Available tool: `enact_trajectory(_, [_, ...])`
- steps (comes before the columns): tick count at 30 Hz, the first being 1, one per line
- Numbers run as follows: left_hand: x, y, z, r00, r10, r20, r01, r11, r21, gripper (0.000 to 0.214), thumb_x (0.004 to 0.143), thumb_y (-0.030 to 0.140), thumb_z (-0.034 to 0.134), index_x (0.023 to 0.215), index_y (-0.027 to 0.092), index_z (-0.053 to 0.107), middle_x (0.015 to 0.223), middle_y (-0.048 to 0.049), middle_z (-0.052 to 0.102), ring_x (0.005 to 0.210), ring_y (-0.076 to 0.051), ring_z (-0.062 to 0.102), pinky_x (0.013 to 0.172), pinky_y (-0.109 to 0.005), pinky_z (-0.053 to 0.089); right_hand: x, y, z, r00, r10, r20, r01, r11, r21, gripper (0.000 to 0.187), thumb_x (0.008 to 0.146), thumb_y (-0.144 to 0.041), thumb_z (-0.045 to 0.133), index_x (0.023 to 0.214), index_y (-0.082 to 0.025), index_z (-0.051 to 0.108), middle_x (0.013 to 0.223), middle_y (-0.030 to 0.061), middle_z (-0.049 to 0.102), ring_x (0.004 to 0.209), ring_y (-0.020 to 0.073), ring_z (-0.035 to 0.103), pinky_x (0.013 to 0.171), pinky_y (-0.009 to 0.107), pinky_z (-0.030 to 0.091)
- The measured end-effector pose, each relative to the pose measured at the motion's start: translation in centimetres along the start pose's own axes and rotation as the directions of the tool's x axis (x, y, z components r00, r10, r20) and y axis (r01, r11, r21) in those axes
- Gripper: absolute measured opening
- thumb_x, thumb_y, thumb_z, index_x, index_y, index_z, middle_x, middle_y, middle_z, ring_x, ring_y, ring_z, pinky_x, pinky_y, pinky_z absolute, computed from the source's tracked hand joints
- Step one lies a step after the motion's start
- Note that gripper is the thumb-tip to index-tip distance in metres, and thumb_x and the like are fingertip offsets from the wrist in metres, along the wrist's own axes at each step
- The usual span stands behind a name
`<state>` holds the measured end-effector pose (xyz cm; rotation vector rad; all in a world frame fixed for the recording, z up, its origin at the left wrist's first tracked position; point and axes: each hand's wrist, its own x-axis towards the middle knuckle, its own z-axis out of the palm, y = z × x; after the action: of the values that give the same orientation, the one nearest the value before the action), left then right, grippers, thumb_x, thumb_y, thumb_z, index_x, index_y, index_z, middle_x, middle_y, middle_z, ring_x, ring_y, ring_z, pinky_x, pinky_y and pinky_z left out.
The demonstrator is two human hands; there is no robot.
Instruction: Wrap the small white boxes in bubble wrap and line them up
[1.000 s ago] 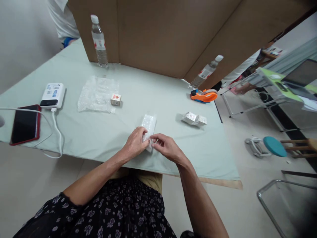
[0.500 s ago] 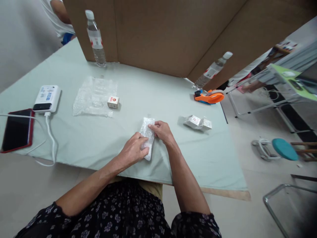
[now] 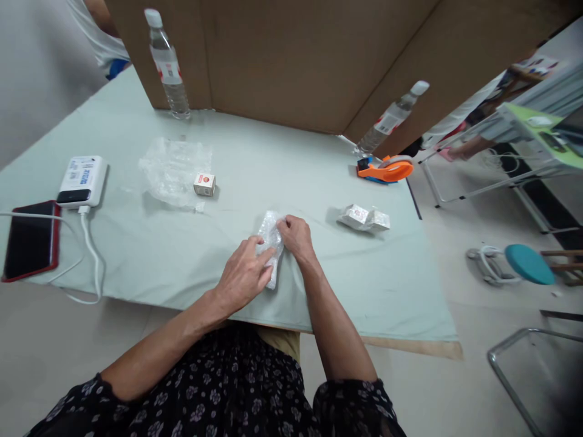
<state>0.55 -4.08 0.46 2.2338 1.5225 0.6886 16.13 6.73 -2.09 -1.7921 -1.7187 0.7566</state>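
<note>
A small bundle of clear bubble wrap (image 3: 268, 233) lies near the front edge of the pale green table (image 3: 282, 170). My left hand (image 3: 243, 273) presses on its near part with fingers bent over it. My right hand (image 3: 295, 235) grips its far right edge with curled fingers. What is inside the wrap is hidden. A small white and red box (image 3: 204, 184) sits on a loose sheet of bubble wrap (image 3: 173, 170) to the left. A wrapped packet (image 3: 363, 217) lies to the right.
An orange tape dispenser (image 3: 386, 169) sits at the far right. Two water bottles (image 3: 166, 64) (image 3: 392, 116) stand against cardboard panels (image 3: 282, 54). A white power bank (image 3: 82, 180) and a phone (image 3: 30, 239) lie at left. Another person (image 3: 102, 27) stands at the far left corner.
My right hand has moved from the near end of the bundle to its far right edge. My left hand stays on the near part. The view has shifted slightly.
</note>
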Motion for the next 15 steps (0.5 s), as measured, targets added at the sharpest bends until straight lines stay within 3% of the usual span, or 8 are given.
enact_trajectory(2, [0.0,0.2,-0.3,0.997,0.071,0.034,-0.073,0.995,0.073,0.026,0.090,0.017,0.052,0.112,0.020,0.066,0.129,-0.0122,0.054,0.105,-0.026,0.055,0.093,-0.043,0.051,-0.1,0.0,0.2,1.000,0.008,-0.003,-0.008,0.993,0.114,0.029,0.076,-0.032,0.051,0.052,-0.023,0.036,0.052,-0.0053,0.035,0.056,0.0119,0.032,0.055,0.026,0.026])
enact_trajectory(7, [0.5,-0.2,-0.4,0.984,0.117,0.131,-0.128,0.989,0.078,0.021,0.094,0.018,0.047,0.100,0.018,0.067,0.103,-0.0101,0.066,0.095,-0.025,0.054,0.090,-0.041,0.050,-1.0,-0.4,0.2,1.000,-0.003,0.028,-0.006,0.946,0.324,0.029,0.080,-0.042,0.050,0.060,-0.023,0.039,0.057,-0.0057,0.032,0.056,0.0111,0.032,0.052,0.024,0.030])
enact_trajectory(11, [0.5,-0.9,0.1,0.989,0.091,0.113,-0.088,0.996,-0.035,0.018,0.092,0.018,0.050,0.102,0.018,0.066,0.099,-0.0090,0.065,0.096,-0.025,0.055,0.091,-0.040,0.049,-3.5,-1.8,-0.6,0.996,-0.081,0.023,0.056,0.832,0.552,0.027,0.083,-0.044,0.055,0.071,-0.020,0.054,0.063,-0.0036,0.046,0.060,0.0117,0.042,0.058,0.024,0.038])
enact_trajectory(15, [-0.1,-1.2,0.7,0.999,-0.051,0.000,0.051,0.983,-0.179,0.014,0.087,0.022,0.059,0.100,0.018,0.061,0.101,-0.0082,0.061,0.100,-0.024,0.057,0.093,-0.039,0.050,-7.2,-2.7,-1.0,0.996,-0.083,-0.027,0.084,0.831,0.550,0.025,0.086,-0.043,0.056,0.083,-0.019,0.063,0.075,0.0001,0.061,0.071,0.0148,0.054,0.070,0.026,0.046])
